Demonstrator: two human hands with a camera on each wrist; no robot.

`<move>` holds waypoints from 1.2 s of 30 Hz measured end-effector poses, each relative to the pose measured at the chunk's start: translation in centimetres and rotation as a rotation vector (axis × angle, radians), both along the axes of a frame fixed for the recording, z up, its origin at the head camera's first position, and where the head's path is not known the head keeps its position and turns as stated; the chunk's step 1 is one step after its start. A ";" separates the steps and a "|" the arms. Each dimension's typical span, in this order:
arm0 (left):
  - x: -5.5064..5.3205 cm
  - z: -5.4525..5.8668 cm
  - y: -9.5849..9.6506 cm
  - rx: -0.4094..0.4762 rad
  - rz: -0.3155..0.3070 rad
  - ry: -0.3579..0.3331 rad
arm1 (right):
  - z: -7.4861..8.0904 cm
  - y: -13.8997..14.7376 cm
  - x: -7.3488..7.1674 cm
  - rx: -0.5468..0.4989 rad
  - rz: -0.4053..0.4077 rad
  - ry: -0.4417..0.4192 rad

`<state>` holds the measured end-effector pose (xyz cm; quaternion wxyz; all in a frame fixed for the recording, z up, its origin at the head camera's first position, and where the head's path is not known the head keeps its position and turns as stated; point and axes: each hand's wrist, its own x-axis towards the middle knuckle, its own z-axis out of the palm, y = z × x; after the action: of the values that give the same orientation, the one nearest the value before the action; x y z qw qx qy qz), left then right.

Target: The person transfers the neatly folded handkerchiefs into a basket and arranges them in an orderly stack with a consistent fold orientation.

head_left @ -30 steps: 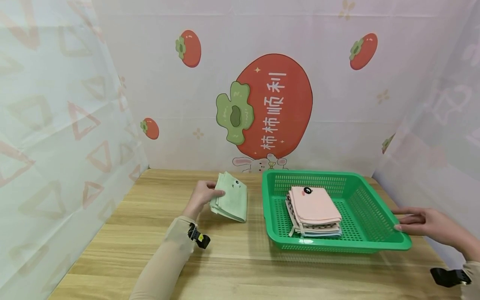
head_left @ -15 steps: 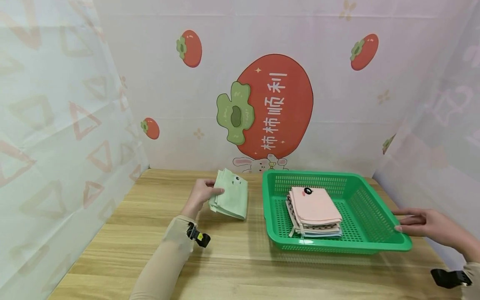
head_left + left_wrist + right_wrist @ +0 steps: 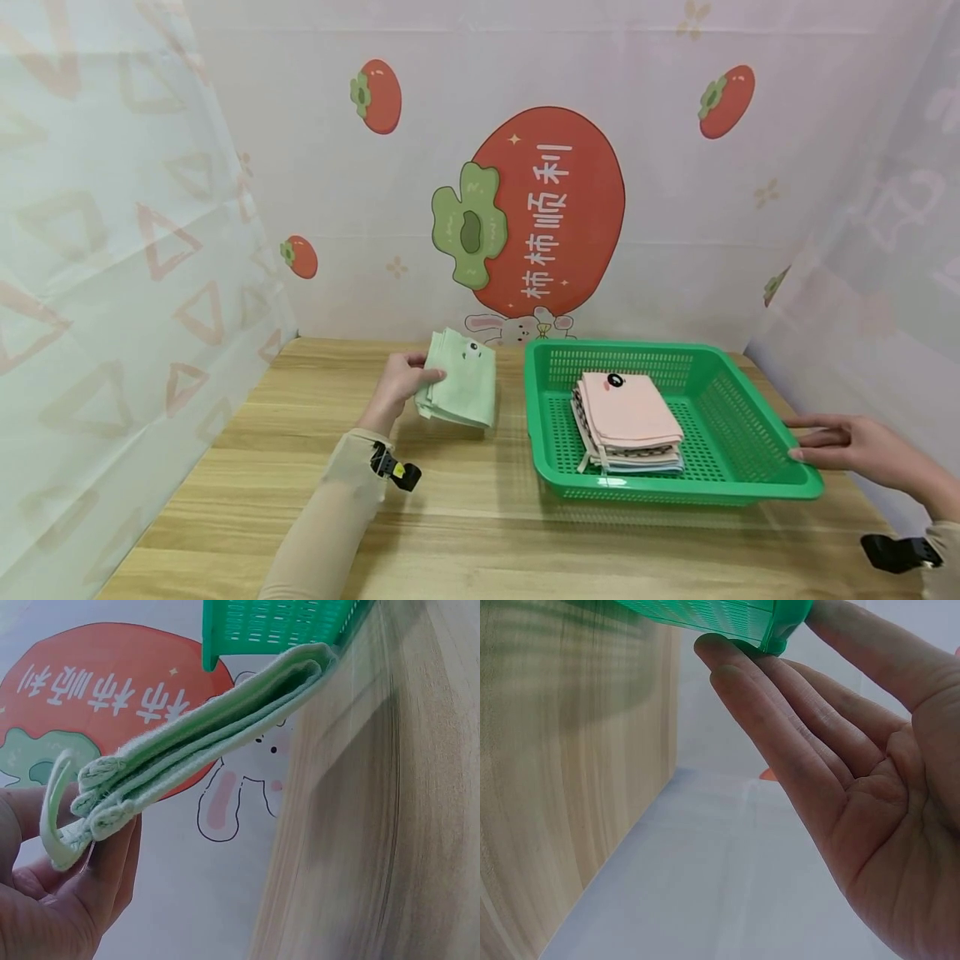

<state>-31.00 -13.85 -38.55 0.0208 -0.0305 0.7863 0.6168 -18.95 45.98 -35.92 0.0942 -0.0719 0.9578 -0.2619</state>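
Observation:
My left hand pinches one edge of a folded pale green towel, thumb on top and fingers beneath. The towel has a small embroidered face and tilts over the table. In the left wrist view its layered folds and a hanging loop show beside the fingers. At the right, my right hand grips the rim of a green plastic basket, thumb above and fingers under the lip. Inside the basket lies a stack of folded towels, a pink one uppermost.
The wooden table runs forward to a cloth backdrop printed with persimmons. More cloth hangs at the left and right sides. The basket stands to the right of the green towel, with bare slatted floor beside the stack.
My left hand has risen slightly and drifted left, lifting the green towel with it; the towel's near edge is higher. The right hand and the basket have stayed put.

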 end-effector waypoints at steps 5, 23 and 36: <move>-0.1 0.3 -0.1 0.008 0.002 -0.009 | 0.0 0.0 0.0 0.006 0.005 0.011; 0.4 1.5 0.0 0.094 -0.034 0.038 | -0.1 0.2 -0.1 0.017 0.011 0.006; 0.8 2.5 0.1 0.142 -0.052 0.020 | 0.0 0.2 -0.1 0.014 0.017 -0.001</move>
<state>-30.22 -13.72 -36.10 0.0312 -0.0021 0.7412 0.6705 -19.09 46.20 -35.89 0.0976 -0.0794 0.9588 -0.2546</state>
